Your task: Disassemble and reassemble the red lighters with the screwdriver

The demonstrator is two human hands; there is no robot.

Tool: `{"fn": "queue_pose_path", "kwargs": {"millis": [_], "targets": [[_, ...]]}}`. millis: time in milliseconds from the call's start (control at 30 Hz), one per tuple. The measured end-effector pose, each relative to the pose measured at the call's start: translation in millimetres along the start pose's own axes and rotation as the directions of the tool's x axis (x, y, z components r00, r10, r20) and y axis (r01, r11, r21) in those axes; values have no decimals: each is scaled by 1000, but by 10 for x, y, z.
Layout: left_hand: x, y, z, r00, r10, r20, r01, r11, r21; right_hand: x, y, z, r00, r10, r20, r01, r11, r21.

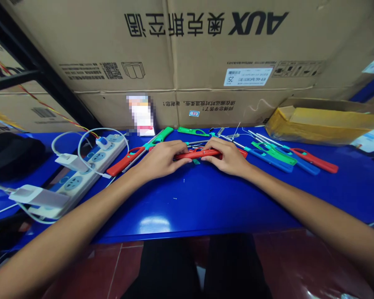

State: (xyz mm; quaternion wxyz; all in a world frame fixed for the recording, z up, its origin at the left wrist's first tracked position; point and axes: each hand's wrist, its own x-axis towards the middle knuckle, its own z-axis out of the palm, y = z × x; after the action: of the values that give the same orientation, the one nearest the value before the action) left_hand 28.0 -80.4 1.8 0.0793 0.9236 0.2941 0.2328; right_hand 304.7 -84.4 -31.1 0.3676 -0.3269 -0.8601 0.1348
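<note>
In front of me, just above the blue tabletop, a red stick lighter body (202,154) lies sideways between my two hands. My left hand (166,158) pinches its left end between thumb and fingers. At the other end, my right hand (227,156) is closed round it, thumb below and fingers on top. A red lighter (127,161) and a green lighter (164,134) lie left of my left hand. Right of my right hand rest a blue lighter (272,160), a green casing (277,153) and a red lighter (314,160). Another green casing (193,131) lies behind my hands.
A white power strip (81,176) with plugged chargers and cables runs along the left. A phone with a blurred screen (141,116) leans on the large cardboard box (180,50) behind. An open yellow-taped carton (327,126) stands at right. Tiny metal bits (175,198) lie near the front.
</note>
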Motion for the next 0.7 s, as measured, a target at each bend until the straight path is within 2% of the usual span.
{"fn": "queue_pose_path", "kwargs": {"millis": [300,700], "targets": [[4,11,9,1000,10,-19,-10,1000,4,-13,-17,10,999,-27,-34,26,1000,-9],[-13,90,10,999,40,-34,-38,998,44,-29,-153,45,990,97,-106,-102,994,-42]]}}
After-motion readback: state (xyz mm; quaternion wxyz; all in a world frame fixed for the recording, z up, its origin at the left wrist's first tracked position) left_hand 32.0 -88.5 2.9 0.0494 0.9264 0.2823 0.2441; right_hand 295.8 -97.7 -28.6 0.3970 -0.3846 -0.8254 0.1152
